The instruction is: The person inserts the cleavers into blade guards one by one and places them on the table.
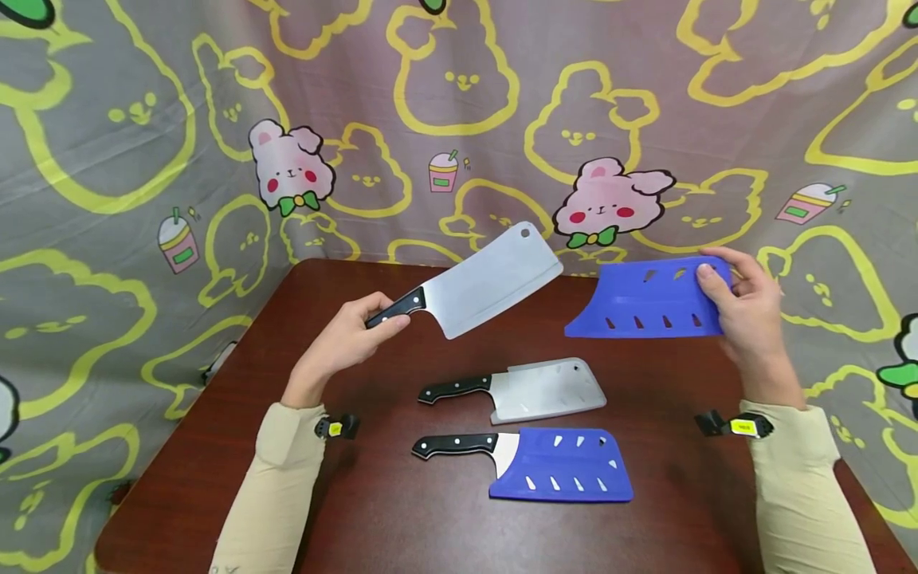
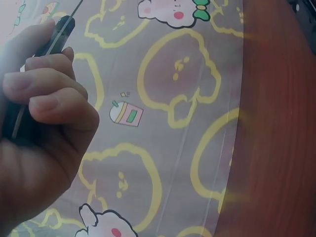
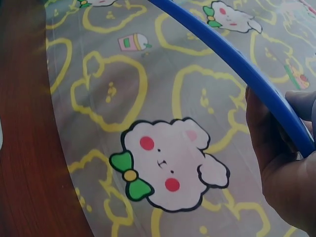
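My left hand (image 1: 358, 327) grips the black handle (image 1: 397, 308) of a cleaver (image 1: 495, 279), whose bare blade tilts up to the right above the table. In the left wrist view the fingers (image 2: 59, 106) curl round that dark handle. Off to the right, my right hand (image 1: 749, 303) pinches the end of a blue blade guard (image 1: 624, 299) with slots, thumb on its near face. The right wrist view shows the guard's edge (image 3: 232, 57) between thumb and fingers. A gap separates the blade from the guard.
Two more cleavers lie on the brown table (image 1: 373, 526), handles to the left. One has a translucent whitish guard (image 1: 548, 391); the nearer one wears a blue guard (image 1: 562, 466). A patterned cloth (image 1: 488, 104) hangs behind the table and at both sides.
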Tool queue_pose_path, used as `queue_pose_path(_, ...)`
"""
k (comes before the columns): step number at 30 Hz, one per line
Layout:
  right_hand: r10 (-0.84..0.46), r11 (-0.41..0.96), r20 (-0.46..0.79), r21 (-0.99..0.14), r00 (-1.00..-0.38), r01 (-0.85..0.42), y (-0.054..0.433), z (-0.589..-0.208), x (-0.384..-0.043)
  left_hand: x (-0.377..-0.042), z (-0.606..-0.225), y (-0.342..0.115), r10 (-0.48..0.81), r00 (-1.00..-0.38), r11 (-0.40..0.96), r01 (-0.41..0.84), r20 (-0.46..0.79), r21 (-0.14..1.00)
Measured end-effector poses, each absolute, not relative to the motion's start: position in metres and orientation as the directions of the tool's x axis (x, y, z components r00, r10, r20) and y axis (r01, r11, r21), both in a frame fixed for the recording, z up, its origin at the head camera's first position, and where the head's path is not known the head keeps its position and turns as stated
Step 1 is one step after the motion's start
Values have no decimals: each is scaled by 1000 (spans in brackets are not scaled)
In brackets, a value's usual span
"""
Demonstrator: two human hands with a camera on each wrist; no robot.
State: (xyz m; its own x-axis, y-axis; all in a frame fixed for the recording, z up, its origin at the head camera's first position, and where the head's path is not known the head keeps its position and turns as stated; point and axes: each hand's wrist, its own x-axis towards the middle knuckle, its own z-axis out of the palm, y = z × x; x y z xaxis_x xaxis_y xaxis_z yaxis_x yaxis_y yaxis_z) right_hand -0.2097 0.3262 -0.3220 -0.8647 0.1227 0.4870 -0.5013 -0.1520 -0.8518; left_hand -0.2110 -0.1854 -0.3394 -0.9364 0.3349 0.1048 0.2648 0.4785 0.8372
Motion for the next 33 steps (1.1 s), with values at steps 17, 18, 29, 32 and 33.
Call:
queue_pose_path(17, 44, -213, 541, -816, -840, -537, 309, -316, -214, -212, -339, -170, 368, -921, 435, 291, 127, 852)
queue_pose_path(18, 40, -213, 543, -816, -839, -538, 308, -316, -214, -212, -339, -169, 372, -920, 431, 292, 126, 854)
queue_pose_path(29, 32, -218, 556, -807, -831, -548, 309, -315, -215, -214, -342, -167, 390, -909, 415, 319, 150, 852)
queue_pose_path(32, 33, -222, 555, -807, -831, -547, 309, -315, -215, -215, -343, -167, 394, -906, 409, 322, 153, 854)
queue_pose_path(33, 34, -224, 554, -807, -832, -547, 308, -315, -215, -215, -344, -166, 396, -906, 406, 320, 151, 856)
